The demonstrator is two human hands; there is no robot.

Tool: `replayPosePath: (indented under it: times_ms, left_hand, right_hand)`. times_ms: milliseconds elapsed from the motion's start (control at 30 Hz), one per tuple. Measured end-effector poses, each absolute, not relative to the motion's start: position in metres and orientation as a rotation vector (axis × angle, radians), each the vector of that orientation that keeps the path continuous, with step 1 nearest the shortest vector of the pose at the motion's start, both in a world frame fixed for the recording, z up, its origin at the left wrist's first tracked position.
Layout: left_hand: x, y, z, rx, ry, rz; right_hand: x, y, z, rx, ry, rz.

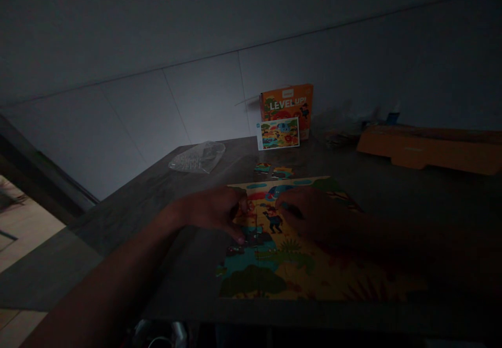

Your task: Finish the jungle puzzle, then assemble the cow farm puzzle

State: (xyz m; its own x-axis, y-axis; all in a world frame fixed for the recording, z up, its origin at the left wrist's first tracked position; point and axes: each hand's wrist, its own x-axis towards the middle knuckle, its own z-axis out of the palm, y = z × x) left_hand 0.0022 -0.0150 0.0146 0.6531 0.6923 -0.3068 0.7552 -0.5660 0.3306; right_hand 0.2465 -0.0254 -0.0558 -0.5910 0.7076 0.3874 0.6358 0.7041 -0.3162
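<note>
A colourful jigsaw puzzle [290, 275] with animals, trees, water and a small figure in dark clothing lies flat on the dark table, largely assembled. My left hand [219, 209] rests on its left edge, with thumb and forefinger apart on the pieces. My right hand [311, 209] is over the upper middle of the picture, by the blue elephant. Its fingers are curled, the tips down at the surface, and whether a piece is between them is hidden. Two loose puzzle pieces, a dark green one [262, 168] and an orange one [283, 172], lie just beyond the top edge.
An orange "LEVEL UP!" box [288, 97] stands near the wall, a picture card [278, 134] leaning in front. A clear plastic bag [198, 157] lies at back left. An orange box part [427, 149] and a dim plastic wrapper [337, 134] are at the right. The table [157, 175] ends at the left.
</note>
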Motion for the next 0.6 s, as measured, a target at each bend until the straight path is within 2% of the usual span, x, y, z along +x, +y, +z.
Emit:
replayPosePath:
  times_ms: [600]
  left_hand:
    - [-0.0003, -0.0165, 0.0143, 2.401, 1.065, -0.248]
  right_hand:
    - [0.2479, -0.0243, -0.0581, -1.032, -2.423, 0.204]
